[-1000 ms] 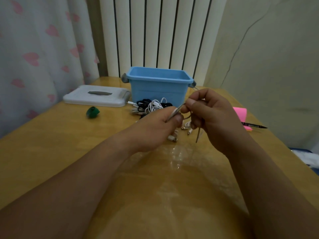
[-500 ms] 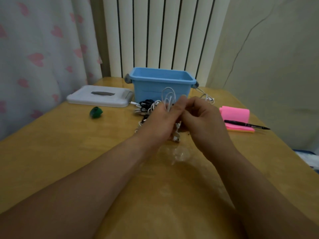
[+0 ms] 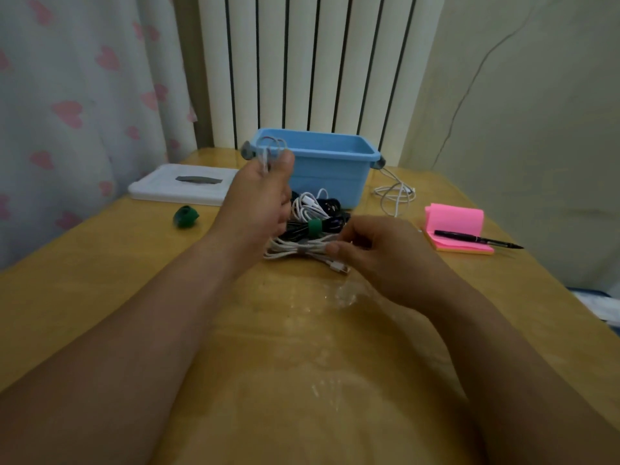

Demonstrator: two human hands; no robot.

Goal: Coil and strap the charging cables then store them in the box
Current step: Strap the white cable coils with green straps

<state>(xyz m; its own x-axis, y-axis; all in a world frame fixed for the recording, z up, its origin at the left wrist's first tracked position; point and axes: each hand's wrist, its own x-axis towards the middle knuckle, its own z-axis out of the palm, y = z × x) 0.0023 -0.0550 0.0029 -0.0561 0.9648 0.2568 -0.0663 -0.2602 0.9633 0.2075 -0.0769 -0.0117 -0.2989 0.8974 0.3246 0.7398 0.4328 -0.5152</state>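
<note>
I'd put myself somewhere in the middle of the job. My left hand [image 3: 258, 196] is raised at upper centre of the frame, fingers curled round a small white coil [image 3: 270, 152] that it holds up in front of the left corner of the blue box [image 3: 335, 152]. My right hand [image 3: 372, 253] is low at centre right, thumb and fingers pinching the right end of a white bundle [image 3: 298, 250] that lies on the table [image 3: 100, 280] and already has a grey strap round its middle.

Just behind that lies a black bundle [image 3: 302, 229] with a green strap, and behind it more coiled white cable [image 3: 308, 208] against the front of the box. One loose white cable [image 3: 396, 194] lies uncoiled to the right of the box, so that one needs both coiling and strapping.

The box stands open, its white lid [image 3: 181, 184] flat at the left, the green strap roll [image 3: 185, 216] near it. From this angle I only see the far inner wall, so it looks empty, but I can't be sure. Storing is mostly ahead.
</note>
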